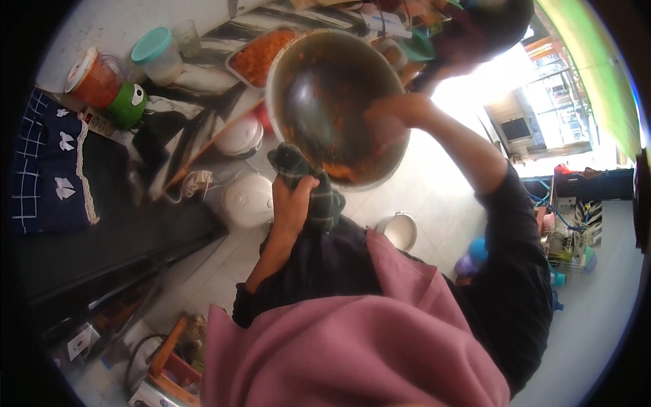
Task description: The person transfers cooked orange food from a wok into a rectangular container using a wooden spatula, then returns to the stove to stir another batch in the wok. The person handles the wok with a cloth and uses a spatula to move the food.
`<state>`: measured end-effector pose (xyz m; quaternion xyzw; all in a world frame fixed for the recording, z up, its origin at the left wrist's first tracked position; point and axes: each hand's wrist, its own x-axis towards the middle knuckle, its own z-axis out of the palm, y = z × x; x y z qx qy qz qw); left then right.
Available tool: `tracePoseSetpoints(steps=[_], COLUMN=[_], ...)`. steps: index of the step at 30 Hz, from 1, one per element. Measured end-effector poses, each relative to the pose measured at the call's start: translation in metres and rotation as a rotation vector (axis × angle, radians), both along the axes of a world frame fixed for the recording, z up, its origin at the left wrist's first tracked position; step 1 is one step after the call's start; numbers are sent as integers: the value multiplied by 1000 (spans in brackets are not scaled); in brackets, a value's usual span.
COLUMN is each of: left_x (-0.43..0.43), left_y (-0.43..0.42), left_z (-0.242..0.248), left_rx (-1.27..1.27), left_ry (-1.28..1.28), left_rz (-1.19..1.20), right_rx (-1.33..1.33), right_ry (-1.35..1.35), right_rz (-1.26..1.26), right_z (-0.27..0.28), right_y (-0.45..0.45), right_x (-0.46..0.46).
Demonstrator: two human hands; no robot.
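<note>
My left hand [294, 198] grips a dark checked cloth [325, 201] at the near rim of a large metal wok [315, 102]. The wok is tilted, its inside towards me, and smeared with reddish-orange food residue. My right hand [389, 119] reaches into the wok on its right side; it is blurred, and whether it holds something cannot be told. Just beyond the wok's left rim, a clear tray [264, 53] of orange-red food pieces rests on the marble-patterned counter [213, 76].
A teal-lidded tub [157, 56], a glass [187, 38] and a green-based container [127, 104] stand at the upper left. White appliances [249, 198] are below the counter. A pot [399, 231] is on the floor. Another person [473, 35] is at the upper right.
</note>
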<state>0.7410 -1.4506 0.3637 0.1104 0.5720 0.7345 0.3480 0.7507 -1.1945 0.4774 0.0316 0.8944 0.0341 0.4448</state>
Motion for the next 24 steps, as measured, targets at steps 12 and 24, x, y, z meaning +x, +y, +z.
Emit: tracePoseSetpoints(steps=[12, 24], left_x=[6, 2], left_y=[-2, 5], left_z=[-1, -6], left_rx=[-3, 122], left_ry=[33, -217], left_rz=[50, 45], right_rx=[295, 822], right_ry=[540, 639], right_rz=[119, 111], right_z=[-36, -64], right_y=[3, 34], right_x=[17, 6])
